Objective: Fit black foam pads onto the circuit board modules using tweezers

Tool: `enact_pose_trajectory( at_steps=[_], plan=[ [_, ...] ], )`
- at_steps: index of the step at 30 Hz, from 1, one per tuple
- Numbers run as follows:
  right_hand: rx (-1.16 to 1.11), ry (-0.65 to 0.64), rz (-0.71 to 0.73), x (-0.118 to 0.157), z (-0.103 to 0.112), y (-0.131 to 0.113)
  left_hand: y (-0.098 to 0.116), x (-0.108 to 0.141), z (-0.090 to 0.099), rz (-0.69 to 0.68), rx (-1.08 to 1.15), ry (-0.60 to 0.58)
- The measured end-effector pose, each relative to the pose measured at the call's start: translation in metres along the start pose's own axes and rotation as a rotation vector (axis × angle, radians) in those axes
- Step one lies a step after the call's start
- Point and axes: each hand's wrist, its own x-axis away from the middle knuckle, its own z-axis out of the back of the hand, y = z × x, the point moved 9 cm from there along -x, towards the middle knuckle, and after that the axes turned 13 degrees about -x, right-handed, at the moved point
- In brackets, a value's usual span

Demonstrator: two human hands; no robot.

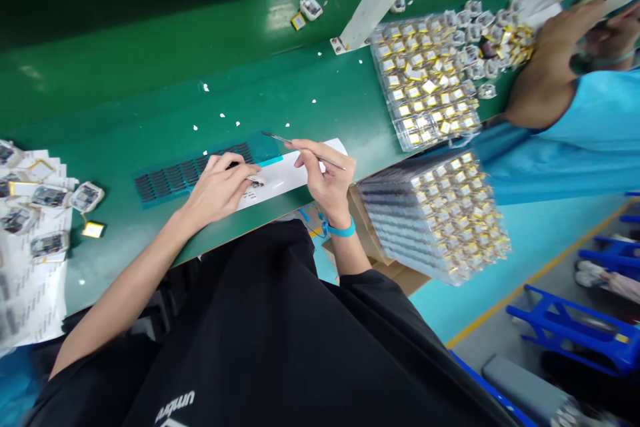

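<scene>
My right hand (327, 177) is closed round a thin metal tool, like tweezers or a slim spatula (277, 138), its dark tip pointing up and left over the table. A blue band circles that wrist. Bent at the fingers, my left hand (223, 187) rests at a white paper strip (290, 172) and pinches a small part with dark pieces (257, 182); its kind is too small to make out. Beneath and beyond the left hand lies a teal sheet (173, 177) bearing rows of small dark strips. The right hand hovers above the strip's right end.
Clear trays of yellow-edged battery cells (425, 83) stand at right, with a tall tray stack (440, 213) below. A co-worker's arm (550, 73) is beyond them. White-cased units (50, 197) lie on papers at left. A white post (383, 0) rises from the green table (120, 127).
</scene>
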Motion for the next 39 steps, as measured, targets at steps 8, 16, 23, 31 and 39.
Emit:
enact_pose_trajectory(
  at_steps=[8,16,23,31,39],
  plan=[
    [-0.139,0.213,-0.032,0.021,-0.007,-0.006,-0.034,0.019,0.103,0.416,0.702,0.839],
    [-0.071,-0.073,0.282,0.013,-0.042,-0.045,-0.079,0.016,0.046,0.714,0.903,0.509],
    [0.073,-0.357,0.353,0.019,-0.068,-0.046,-0.088,0.029,0.037,0.828,0.926,0.597],
    [0.119,-0.436,0.34,0.018,-0.078,-0.055,-0.068,0.027,0.036,0.836,1.064,0.576],
    [0.162,-0.499,0.358,0.021,-0.083,-0.061,-0.064,0.026,0.035,0.837,1.03,0.537]
  ],
)
